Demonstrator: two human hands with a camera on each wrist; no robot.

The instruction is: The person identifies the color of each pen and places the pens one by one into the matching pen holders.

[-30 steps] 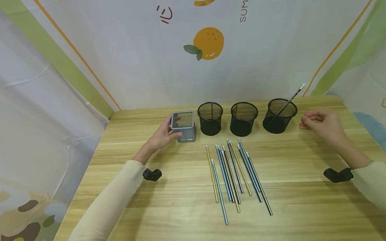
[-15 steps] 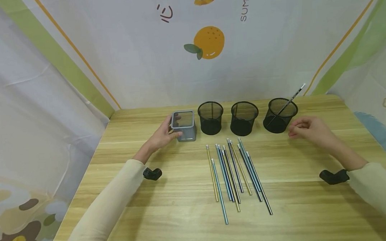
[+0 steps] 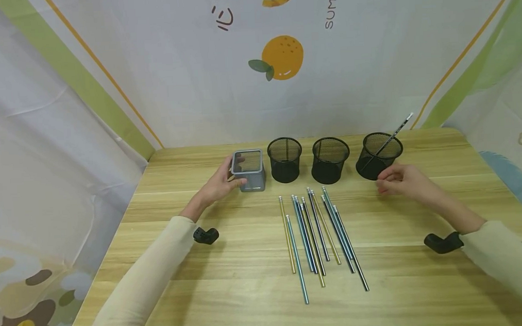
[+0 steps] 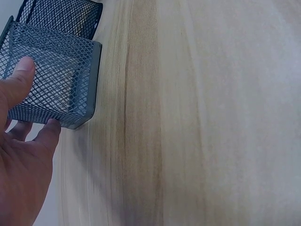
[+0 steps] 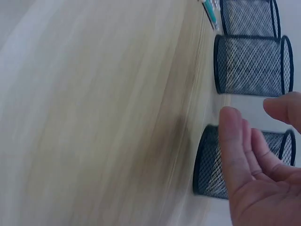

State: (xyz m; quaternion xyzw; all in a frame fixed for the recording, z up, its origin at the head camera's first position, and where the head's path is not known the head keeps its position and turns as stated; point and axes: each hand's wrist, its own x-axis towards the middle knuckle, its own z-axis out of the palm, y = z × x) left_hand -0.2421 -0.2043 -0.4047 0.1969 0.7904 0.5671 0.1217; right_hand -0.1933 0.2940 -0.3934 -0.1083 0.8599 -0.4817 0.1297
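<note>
"What is lying nearest?"

"Two cream sleeves (image 3: 148, 280) are extending over the pale wood-grain bench (image 3: 231, 290), and a small black camera (image 3: 206, 236) is sitting at each wrist."

"Past those?"

"A loose group of slim gold, teal, blue and dark pencils (image 3: 313, 248) is lying mid-bench, white-tipped ends pointing far."

"And the left hand (image 3: 218, 186)?"

"Its grip is holding a grey square metal-mesh pen holder (image 3: 255, 178), leftmost in a row of four containers. The thumb is pressing the near side; the fingers are wrapping the left."

"The right hand (image 3: 408, 182)?"

"It is hovering at the near right of the rightmost container, a black round mesh cup (image 3: 375, 167). Its grip is standing fairly wide, thumb apart from extended fingers. Whether it is touching the cup, I cannot tell."

"What is that cup containing?"

"One white-tipped dark pencil (image 3: 393, 135), leaning right. Two matching black cups (image 3: 328, 172) are standing between it and the grey holder."

"Farthest?"

"A white cloth (image 3: 183, 88) is hanging, showing a printed orange (image 3: 284, 58)."
</note>
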